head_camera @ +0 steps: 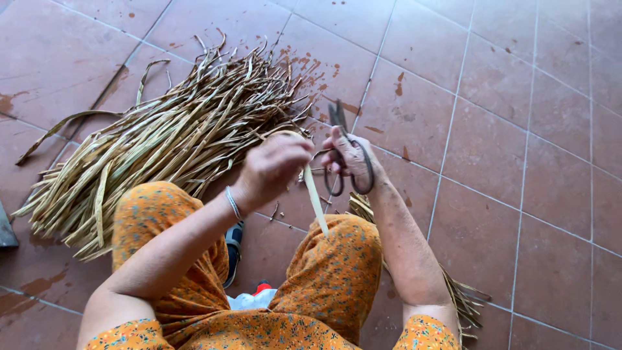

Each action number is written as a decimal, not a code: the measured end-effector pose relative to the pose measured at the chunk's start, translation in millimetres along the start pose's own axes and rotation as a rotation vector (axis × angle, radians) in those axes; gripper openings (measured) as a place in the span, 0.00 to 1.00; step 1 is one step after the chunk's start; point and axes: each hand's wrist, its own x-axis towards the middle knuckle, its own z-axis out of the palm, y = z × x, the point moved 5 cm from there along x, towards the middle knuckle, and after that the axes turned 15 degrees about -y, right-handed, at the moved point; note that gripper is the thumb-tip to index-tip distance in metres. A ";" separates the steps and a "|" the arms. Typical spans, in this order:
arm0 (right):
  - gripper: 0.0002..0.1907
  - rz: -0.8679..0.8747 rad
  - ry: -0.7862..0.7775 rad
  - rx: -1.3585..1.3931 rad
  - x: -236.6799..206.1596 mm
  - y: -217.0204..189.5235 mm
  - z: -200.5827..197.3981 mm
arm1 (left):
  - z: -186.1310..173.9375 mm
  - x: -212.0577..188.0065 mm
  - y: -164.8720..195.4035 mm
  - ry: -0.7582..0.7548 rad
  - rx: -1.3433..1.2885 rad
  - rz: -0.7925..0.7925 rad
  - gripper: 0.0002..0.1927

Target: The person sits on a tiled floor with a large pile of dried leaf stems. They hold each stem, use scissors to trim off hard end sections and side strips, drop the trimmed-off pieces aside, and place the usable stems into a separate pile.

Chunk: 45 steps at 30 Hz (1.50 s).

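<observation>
**Above the tiled floor: a pale strip held beside dark scissors**

Above the lap, the left hand (275, 167) has its fingers (299, 148) curled together and pinching the upper end of a pale strip (317, 204) of dried plant stalk. The strip's long axis runs nearly upright in the view, leaning slightly: its held top is hidden at the fingertips and its free, pointed end hangs down toward the person's right knee. Just beside it, the right hand (350, 159) is closed through the loops of a pair of dark scissors (343, 152). The scissors' long axis is also close to upright, the blades pointing away from the person toward the far tiles and the big handle loops hanging toward the lap. The blades lie together as far as can be told. The two hands are close, the strip between them.

A thin bangle (233, 203) circles the left wrist. Both knees are covered in orange flowered cloth (330, 272).

Farther out, a large heap of long dried stalks (168, 139) lies on the red tiled floor (512, 129) to the person's left, its strands mostly running from lower left to upper right. A smaller bundle (463, 298) lies under the right forearm. No container shows in view.
</observation>
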 end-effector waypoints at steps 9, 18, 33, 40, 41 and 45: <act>0.12 -0.403 0.170 -0.079 -16.1 -19.0 31.8 | 62.0 -27.8 -36.5 -0.136 -0.618 -0.373 0.08; 0.08 -0.504 -0.022 -0.491 -45.2 50.9 100.4 | 54.1 -18.8 -146.1 0.244 -1.478 -0.851 0.23; 0.15 -0.383 -0.160 -0.923 -34.6 93.6 115.8 | 0.3 -28.2 -138.6 0.322 -1.130 -0.706 0.12; 0.36 -0.365 0.066 -0.222 -21.2 48.0 41.7 | 58.4 -45.1 -102.4 0.030 -1.126 -0.733 0.12; 0.39 -0.400 0.100 -0.273 -25.0 40.3 37.5 | 67.2 -47.4 -97.7 -0.007 -1.109 -0.743 0.12; 0.41 -0.286 0.175 -0.338 -37.2 29.9 29.4 | 91.1 -53.4 -86.9 -0.087 -1.088 -0.804 0.13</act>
